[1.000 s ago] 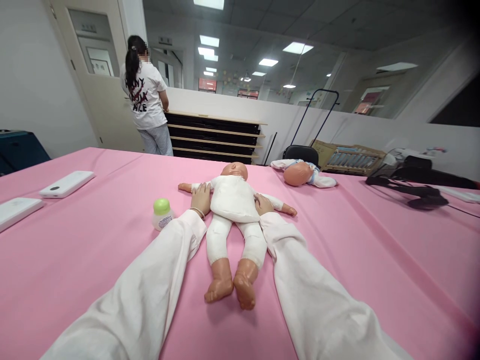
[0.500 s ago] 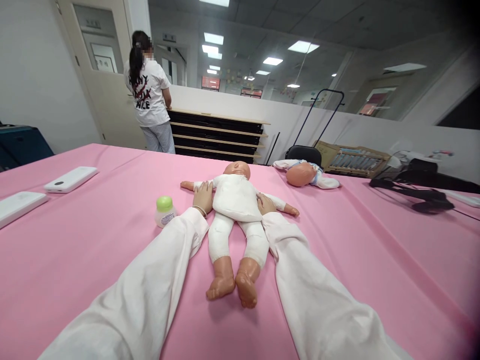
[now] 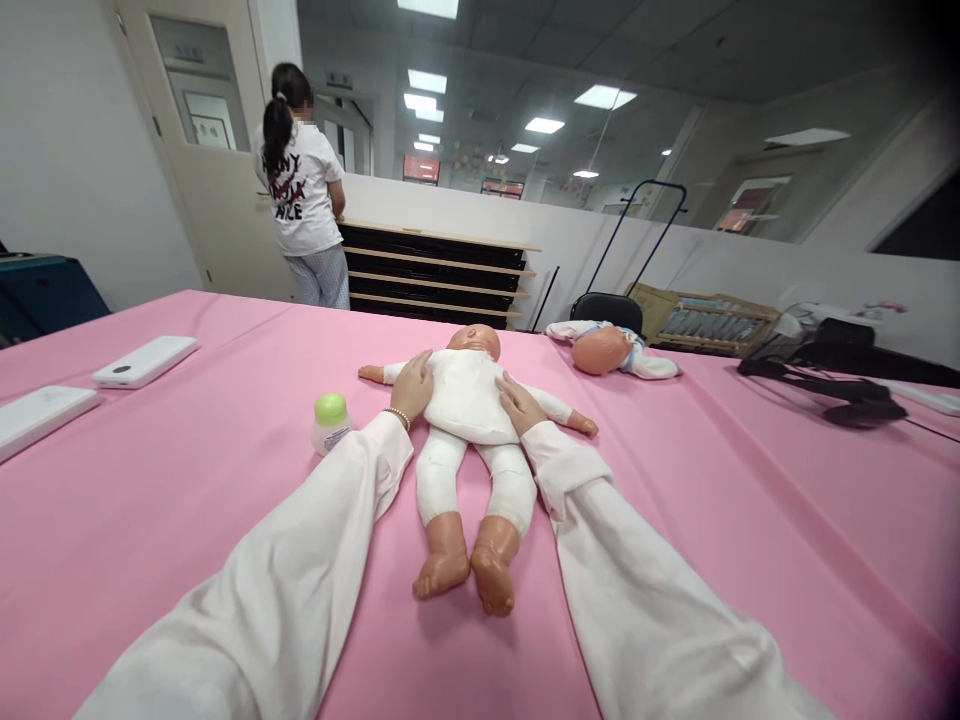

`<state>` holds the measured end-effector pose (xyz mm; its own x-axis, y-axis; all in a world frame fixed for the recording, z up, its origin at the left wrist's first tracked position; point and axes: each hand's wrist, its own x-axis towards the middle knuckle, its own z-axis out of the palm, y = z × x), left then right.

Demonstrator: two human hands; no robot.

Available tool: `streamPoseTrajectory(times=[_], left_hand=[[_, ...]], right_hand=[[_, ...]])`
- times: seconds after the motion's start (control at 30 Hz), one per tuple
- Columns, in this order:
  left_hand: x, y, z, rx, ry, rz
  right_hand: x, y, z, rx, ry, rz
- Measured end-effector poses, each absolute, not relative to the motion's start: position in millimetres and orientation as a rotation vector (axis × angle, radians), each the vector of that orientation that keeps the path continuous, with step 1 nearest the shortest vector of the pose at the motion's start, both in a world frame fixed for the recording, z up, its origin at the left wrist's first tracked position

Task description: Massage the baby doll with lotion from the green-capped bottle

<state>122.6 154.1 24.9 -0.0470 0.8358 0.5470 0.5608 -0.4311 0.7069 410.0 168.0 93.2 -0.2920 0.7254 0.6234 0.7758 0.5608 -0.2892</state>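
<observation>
A baby doll (image 3: 474,395) with a white cloth body lies on its back on the pink table cover, feet toward me and arms spread. My left hand (image 3: 412,388), a beaded bracelet at its wrist, rests against the left side of the doll's torso near the shoulder, fingers stretched out. On the opposite side, my right hand (image 3: 520,403) lies with extended fingers on the edge of the torso. Neither hand grips anything. A small jar with a green lid (image 3: 330,422) stands left of my left wrist.
Two white box-shaped devices (image 3: 146,361) lie at the left. Behind the doll at right is a second doll (image 3: 602,351) in clothing, with dark straps (image 3: 825,390) further right. A person (image 3: 301,190) stands beyond the table by a shelf (image 3: 435,270).
My right hand has moved inward and up onto the doll's torso. My left hand has shifted slightly upward along its side. The doll stays in place.
</observation>
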Motion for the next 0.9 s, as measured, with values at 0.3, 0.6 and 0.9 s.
streamPoseTrajectory(times=[0.3, 0.6, 0.9], left_hand=[[140, 96, 36, 2.489, 1.019, 0.888], [106, 52, 17, 2.904, 0.503, 1.237], [108, 56, 15, 2.632, 0.676, 0.88]], right_hand=[[343, 99, 9, -1.05, -2.318, -0.024], [337, 46, 30, -0.381, -2.229, 0.118], [344, 60, 2, -0.778, -2.248, 0.238]])
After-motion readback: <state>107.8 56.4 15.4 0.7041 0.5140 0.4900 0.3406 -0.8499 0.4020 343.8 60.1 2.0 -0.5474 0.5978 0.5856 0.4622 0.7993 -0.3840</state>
